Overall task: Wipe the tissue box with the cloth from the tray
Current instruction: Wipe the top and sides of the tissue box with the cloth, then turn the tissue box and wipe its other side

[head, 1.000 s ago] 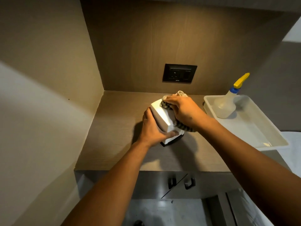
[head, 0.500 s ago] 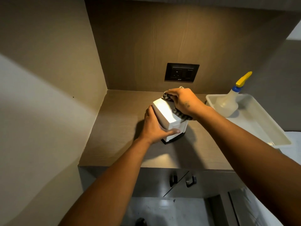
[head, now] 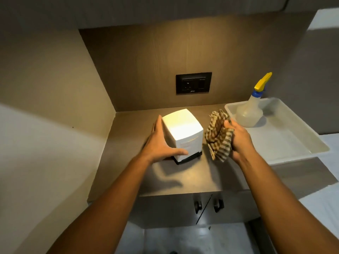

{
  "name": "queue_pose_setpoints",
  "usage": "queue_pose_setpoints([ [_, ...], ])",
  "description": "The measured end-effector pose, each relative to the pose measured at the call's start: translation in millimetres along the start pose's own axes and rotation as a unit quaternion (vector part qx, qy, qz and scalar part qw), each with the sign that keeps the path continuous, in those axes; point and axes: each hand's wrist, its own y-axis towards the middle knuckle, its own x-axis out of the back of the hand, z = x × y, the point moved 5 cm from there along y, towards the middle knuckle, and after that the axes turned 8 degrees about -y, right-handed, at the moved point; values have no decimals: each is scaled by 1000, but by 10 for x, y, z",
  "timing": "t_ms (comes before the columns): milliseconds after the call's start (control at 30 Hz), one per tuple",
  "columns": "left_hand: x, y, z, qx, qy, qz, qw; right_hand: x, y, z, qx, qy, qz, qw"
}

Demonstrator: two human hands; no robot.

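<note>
A white tissue box with a black base stands upright on the wooden counter. My left hand cups its left side, fingers along the far-left face and thumb on the near face. A brown-and-cream checked cloth hangs bunched just right of the box, apart from it, and my right hand is shut on it. The white tray lies at the right of the counter.
A clear spray bottle with a yellow trigger stands in the tray's far corner. A black wall socket sits on the back panel. A side wall closes the counter on the left. Cabinet door handles show below the front edge.
My right hand has lifted the cloth off the box's top and moved it to the right. The box, tilted before, now stands upright. The left hand has loosened around it.
</note>
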Motion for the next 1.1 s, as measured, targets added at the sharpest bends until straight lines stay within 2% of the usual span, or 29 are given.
queue_pose_setpoints([
  [33,-93,42,-195,6,28,6,1000,228,-21,-183,-42,68,-9,997],
  [100,93,34,-342,3,4,-46,999,182,-5,-466,-66,86,-28,994],
  [167,0,221,-642,-1,70,-98,993,143,-12,-481,-78,108,-24,991],
  [300,-227,514,-932,62,223,-106,967,-36,72,-444,-62,154,-41,985],
  [400,-282,475,-797,112,272,-101,950,-171,91,-394,-44,174,-50,983],
  [500,-133,415,-648,75,276,-118,951,-228,81,-455,-65,180,-37,981],
  [567,-136,447,-653,34,287,-94,953,-129,87,-466,-86,180,-41,979],
  [833,-51,496,-589,-49,317,20,947,-327,5,-508,-24,77,-38,996],
  [1000,-59,491,-559,-56,310,20,949,-702,55,-390,104,-12,-100,989],
  [1100,-67,490,-555,-58,312,21,948,-941,139,-367,133,-73,-83,985],
])
